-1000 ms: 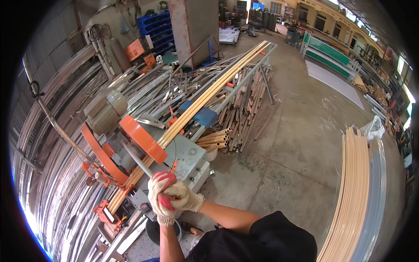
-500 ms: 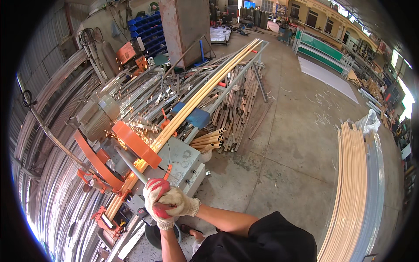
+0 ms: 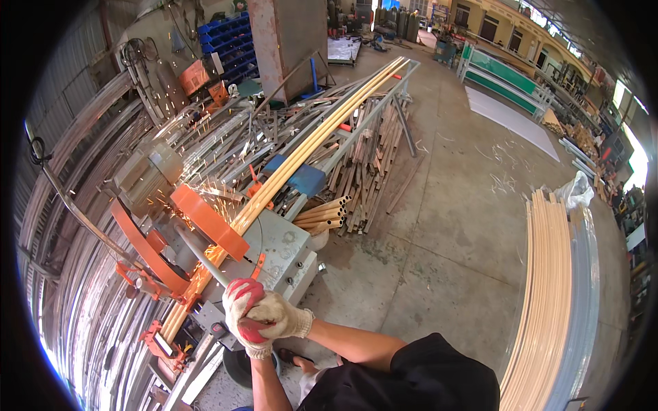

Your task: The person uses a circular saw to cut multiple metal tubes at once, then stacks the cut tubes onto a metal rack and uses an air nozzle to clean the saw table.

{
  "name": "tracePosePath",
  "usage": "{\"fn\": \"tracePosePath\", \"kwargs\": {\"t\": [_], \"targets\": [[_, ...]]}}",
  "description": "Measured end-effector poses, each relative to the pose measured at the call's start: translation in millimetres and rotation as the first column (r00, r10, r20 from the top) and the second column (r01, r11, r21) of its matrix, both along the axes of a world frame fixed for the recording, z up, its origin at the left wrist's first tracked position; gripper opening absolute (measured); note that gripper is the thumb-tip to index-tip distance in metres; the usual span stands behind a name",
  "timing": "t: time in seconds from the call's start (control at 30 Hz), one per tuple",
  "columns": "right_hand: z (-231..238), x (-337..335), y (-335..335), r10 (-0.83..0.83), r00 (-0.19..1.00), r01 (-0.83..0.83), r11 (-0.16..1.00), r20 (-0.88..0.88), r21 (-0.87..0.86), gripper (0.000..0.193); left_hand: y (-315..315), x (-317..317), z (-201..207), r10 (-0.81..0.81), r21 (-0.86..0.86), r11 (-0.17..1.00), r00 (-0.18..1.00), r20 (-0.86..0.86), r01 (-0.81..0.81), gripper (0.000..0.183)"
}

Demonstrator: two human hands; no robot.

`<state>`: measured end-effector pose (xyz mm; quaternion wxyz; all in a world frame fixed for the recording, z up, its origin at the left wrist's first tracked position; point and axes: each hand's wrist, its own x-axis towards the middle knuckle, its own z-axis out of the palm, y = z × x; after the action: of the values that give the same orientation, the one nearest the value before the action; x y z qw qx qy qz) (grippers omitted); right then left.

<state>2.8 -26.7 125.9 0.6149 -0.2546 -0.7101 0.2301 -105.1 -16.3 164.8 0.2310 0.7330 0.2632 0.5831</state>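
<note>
Both of my hands wear cream work gloves with red patches and are closed together on the end of a grey lever handle (image 3: 202, 257). My left hand (image 3: 240, 316) and my right hand (image 3: 279, 316) overlap there, so part of the grip is hidden. The handle belongs to a cut-off saw with an orange guard (image 3: 209, 222) and a motor (image 3: 147, 175). Under the guard, several long yellowish tubes (image 3: 308, 161) lie side by side across the machine. Sparks (image 3: 212, 198) fly around the guard. An orange clamp (image 3: 163, 346) sits at the tubes' near end.
A grey metal base (image 3: 277, 246) carries the saw. Cut tubes (image 3: 322, 216) and scrap bars (image 3: 367, 164) are piled beyond it. Long metal lengths (image 3: 75, 288) crowd the left. At right, a bundle of tan strips (image 3: 545, 294) lies on the concrete floor (image 3: 425, 274). A bucket (image 3: 240, 370) stands below my hands.
The whole view has shifted slightly. Both hands keep their hold on the lever, and sparks now spread farther up and left over the motor.
</note>
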Motion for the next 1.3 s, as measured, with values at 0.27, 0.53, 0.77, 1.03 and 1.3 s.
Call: {"fn": "tracePosePath", "kwargs": {"t": [0.27, 0.53, 0.77, 1.03, 1.3], "targets": [[-3.5, -3.7, -0.3, 0.003, 0.999, 0.0, 0.999, -0.05, 0.05, 0.018, -4.1, 3.4, -5.6, 0.043, -0.037, 0.998, 0.999, 0.025, -0.042, 0.043], [3.7, 2.1, -8.9, -0.019, 0.998, 0.022, 0.998, -0.06, 0.053, 0.018, -7.4, 8.6, -3.7, 0.027, -0.019, 0.999, 1.0, -0.009, -0.027, 0.041], [-4.6, -1.8, -13.1, -0.042, 0.999, 0.042, 0.999, 0.024, -0.009, 0.03, -2.7, -7.7, -22.5, 0.059, 0.042, 0.997, 0.998, -0.032, -0.058, 0.036], [-30.5, 2.5, -18.3, -0.138, 0.99, 0.138, 0.99, 0.015, 0.001, 0.028, -0.5, -13.9, -29.8, -0.083, 0.057, 0.994, 0.988, -0.132, 0.091, 0.051], [-36.6, 9.2, -28.3, -0.162, 0.983, 0.165, 0.986, 0.089, -0.034, 0.031, -1.5, -11.5, -41.4, -0.148, 0.059, 0.986, 0.982, -0.114, 0.155, 0.046]]}}
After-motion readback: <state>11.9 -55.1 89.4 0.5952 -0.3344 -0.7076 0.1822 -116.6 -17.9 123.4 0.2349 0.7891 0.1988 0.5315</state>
